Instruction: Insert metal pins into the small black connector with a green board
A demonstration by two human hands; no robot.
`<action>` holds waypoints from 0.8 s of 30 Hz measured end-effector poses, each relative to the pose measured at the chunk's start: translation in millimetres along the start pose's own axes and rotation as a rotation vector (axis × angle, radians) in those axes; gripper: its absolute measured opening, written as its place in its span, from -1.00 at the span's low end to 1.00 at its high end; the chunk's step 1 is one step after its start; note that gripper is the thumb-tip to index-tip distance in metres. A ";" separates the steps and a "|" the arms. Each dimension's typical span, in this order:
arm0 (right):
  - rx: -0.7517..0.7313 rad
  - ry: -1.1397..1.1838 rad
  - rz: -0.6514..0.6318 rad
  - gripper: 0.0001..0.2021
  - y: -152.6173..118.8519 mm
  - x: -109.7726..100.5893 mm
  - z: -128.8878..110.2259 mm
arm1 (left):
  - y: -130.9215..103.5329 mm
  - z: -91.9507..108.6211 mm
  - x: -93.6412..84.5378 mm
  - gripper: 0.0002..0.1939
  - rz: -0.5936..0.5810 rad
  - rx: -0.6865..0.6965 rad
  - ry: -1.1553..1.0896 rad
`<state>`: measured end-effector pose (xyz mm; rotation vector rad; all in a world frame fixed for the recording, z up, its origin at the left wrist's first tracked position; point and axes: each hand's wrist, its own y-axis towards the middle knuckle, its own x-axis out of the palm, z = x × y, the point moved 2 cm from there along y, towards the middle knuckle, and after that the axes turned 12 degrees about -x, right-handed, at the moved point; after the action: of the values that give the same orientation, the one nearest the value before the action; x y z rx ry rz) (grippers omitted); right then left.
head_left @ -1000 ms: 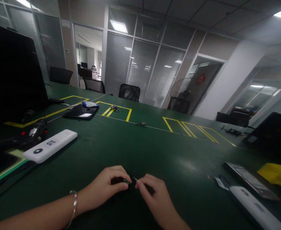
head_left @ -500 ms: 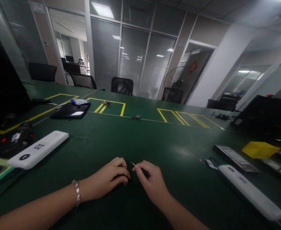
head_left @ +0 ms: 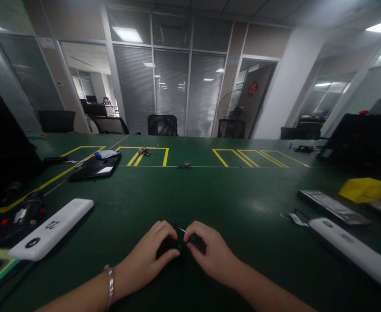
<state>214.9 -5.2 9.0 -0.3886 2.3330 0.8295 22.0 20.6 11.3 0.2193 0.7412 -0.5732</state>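
My right hand (head_left: 210,251) pinches a thin metal rod (head_left: 184,232); its bright tip points up and left toward the other hand. Something dark shows behind the pinch, but its shape is lost in shadow. My left hand (head_left: 151,249), with a silver bracelet (head_left: 110,284) at the wrist, is curved on its side over the green table (head_left: 164,195). Its thumb stands apart from the bent fingers, with a dark gap between them. Both hands are close together, fingertips facing, low in the middle of the view.
At left lie a white power bank marked 22 (head_left: 52,229), a black device (head_left: 24,216) and a dark tablet (head_left: 96,167). Another white power bank (head_left: 353,249), a flat grey device (head_left: 333,207) and a yellow box (head_left: 365,189) are at right. Small metal parts (head_left: 185,164) lie farther back.
The view has levelled and tipped upward. My left thumb has parted from the fingers, and the small clear bit seen by it no longer shows. More of the rod shows in my right hand.
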 end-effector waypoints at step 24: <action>0.009 0.057 0.137 -0.81 -4.4 1.6 -3.6 | -0.3 -3.9 11.4 -0.59 -0.044 -0.056 -0.545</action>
<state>214.0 -10.9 8.0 -0.2534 2.4373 0.8822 26.3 17.1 0.6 -0.0101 0.2336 -0.6178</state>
